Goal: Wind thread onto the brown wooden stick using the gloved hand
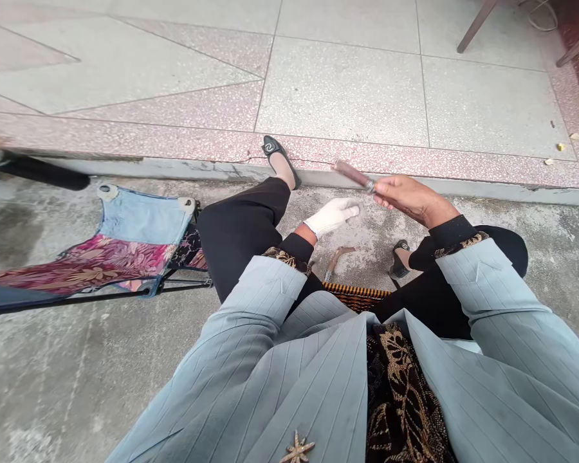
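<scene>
My right hand (408,196) is bare and closed round the handle end of a slim dark tool (353,173), held in the air and pointing up-left toward the tiled step. My left hand (332,215) wears a white glove; its fingers are curled loosely and nothing shows in them. It hangs between my knees above the concrete ground. A curved brownish metal piece (336,259) lies on the ground just below my left hand. I sit on a woven orange-and-black seat (359,294), in black trousers and a pale blue striped jacket.
A folding fabric chair (125,247) with blue and red floral cloth stands to my left. A raised terrazzo step (212,145) runs across ahead, and my left foot in a black shoe (275,149) rests against it. Wooden furniture legs (475,26) stand at the far right.
</scene>
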